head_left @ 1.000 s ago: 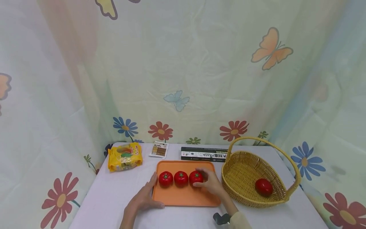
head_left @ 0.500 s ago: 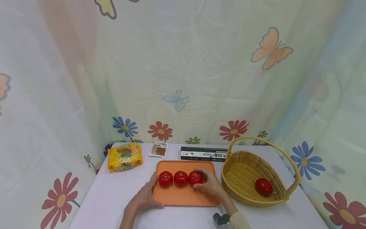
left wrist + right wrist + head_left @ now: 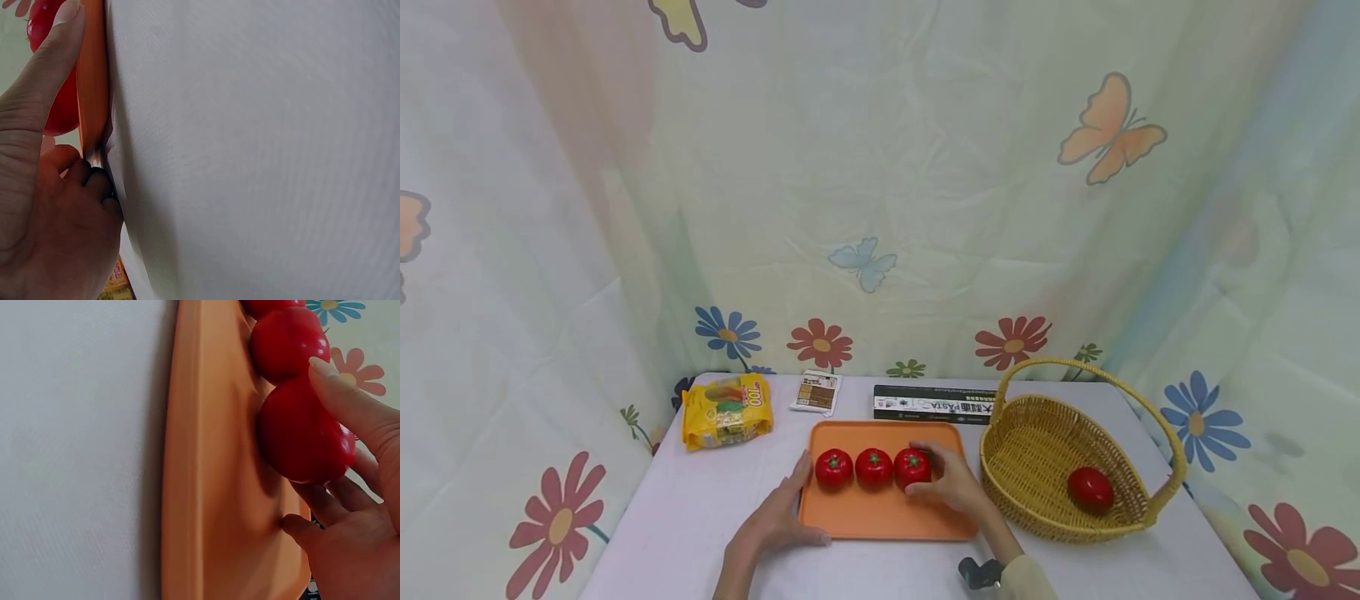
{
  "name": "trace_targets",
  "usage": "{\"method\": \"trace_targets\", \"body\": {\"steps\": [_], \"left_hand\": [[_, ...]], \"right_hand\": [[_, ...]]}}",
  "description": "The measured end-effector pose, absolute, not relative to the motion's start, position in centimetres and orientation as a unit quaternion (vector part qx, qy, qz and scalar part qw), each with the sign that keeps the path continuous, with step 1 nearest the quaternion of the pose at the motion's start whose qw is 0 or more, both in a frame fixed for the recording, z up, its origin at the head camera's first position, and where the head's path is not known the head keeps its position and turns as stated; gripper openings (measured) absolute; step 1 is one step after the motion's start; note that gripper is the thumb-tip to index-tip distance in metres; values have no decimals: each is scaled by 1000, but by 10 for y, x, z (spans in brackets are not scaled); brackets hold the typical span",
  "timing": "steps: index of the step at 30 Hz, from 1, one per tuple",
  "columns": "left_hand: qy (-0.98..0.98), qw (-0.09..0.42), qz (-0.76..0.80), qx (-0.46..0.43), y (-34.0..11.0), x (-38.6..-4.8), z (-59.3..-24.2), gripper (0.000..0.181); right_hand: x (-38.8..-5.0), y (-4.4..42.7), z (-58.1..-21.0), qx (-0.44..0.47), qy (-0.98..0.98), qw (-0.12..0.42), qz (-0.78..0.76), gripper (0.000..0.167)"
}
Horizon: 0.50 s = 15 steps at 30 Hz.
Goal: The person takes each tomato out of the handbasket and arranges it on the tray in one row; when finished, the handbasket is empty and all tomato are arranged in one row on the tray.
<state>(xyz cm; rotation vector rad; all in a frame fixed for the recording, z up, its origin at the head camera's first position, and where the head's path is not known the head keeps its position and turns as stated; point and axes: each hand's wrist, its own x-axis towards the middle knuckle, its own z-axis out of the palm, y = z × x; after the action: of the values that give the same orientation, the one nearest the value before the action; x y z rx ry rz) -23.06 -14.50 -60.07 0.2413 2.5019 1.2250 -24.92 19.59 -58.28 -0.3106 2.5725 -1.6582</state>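
Three red tomatoes stand in a row on an orange tray: a left tomato, a middle tomato and a right tomato. My right hand holds the right tomato, its thumb on the near side and fingers round the far side; the right wrist view shows this tomato touching its neighbour. My left hand grips the tray's near left corner. In the left wrist view its thumb lies along the tray edge and its fingers curl at the side.
Right of the tray stands a wicker basket with a tall handle and a smooth red oval item inside. Behind the tray lie a dark pasta box, a small sachet and a yellow packet. A flowered curtain closes the back.
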Motion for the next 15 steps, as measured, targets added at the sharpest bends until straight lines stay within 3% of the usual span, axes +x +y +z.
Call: {"method": "trace_targets", "body": {"steps": [6,15], "left_hand": [[883,176,427,85,-145,-231,-603,142],[886,173,423,83,-146,-230,-602,143]], "right_hand": [[-245,201,-574,-101,833,34,-543,79],[-230,209,-524,-157,864,37,-478,74]]}}
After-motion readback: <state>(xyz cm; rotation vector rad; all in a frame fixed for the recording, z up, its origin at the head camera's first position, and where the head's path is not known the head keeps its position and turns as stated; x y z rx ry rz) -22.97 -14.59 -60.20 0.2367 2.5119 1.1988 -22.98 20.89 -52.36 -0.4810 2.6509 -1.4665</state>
